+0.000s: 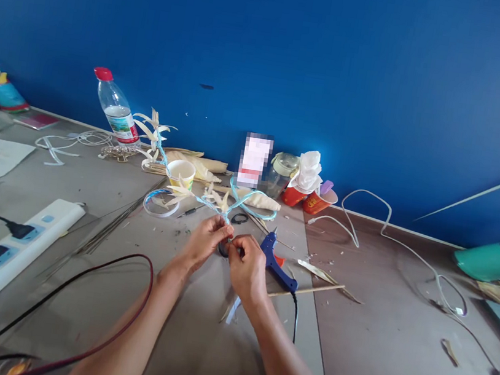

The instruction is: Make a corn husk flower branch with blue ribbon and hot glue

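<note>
Head view: from where I stand, the left hand is pinched, thumb against fingertips, seemingly around the lower stem of a leafy sprig, which rises just beyond it. The right hand curls close beside, fingertips drawn in; whether they grip anything I can't tell. The sprig looks light, its pale leaves papery and likely easy to crack, its blue-wrapped stem probably bendy but firmer, so the stem seems the place to hold.

Just right of the right hand lies a blue glue gun, close enough to bump, with a thin stick nearby. A paper cup and a tape roll sit beyond the left hand, on the worktop. A dark red cord loops by the left forearm and could snag.
</note>
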